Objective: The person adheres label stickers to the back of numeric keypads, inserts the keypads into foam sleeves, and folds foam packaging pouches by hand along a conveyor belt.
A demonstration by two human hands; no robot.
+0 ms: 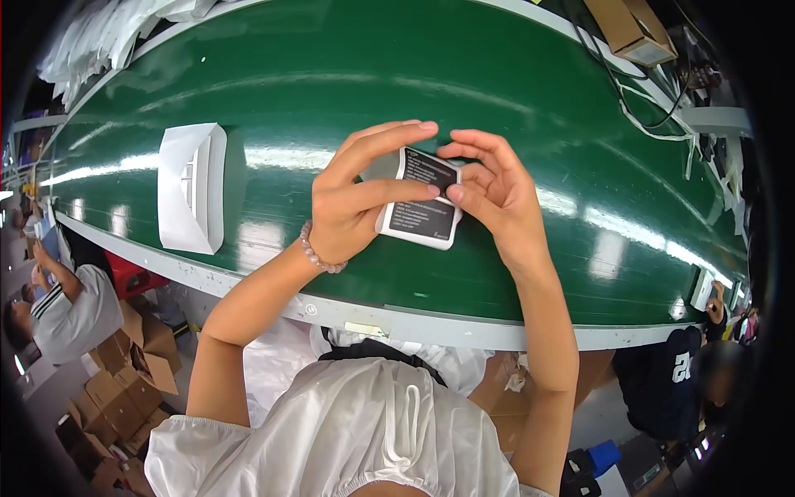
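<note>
A small white pack with a dark printed label [421, 224] is between my two hands, above the green work surface. Its face carries lines of small light text and looks bent or creased across the middle. My left hand [344, 192], with a beaded bracelet at the wrist, holds the pack's left side; one finger lies across the label and another is raised above it. My right hand [501, 189] pinches the right edge with thumb and fingers, the other fingers curled. The underside of the pack is hidden.
An opened white paper box [192, 189] lies on the green table [290, 99] to the left. A cardboard box [638, 33] and black cables are at the far right. Other people sit at left [74, 311] and right [662, 381]; cartons [124, 406] are stacked at lower left.
</note>
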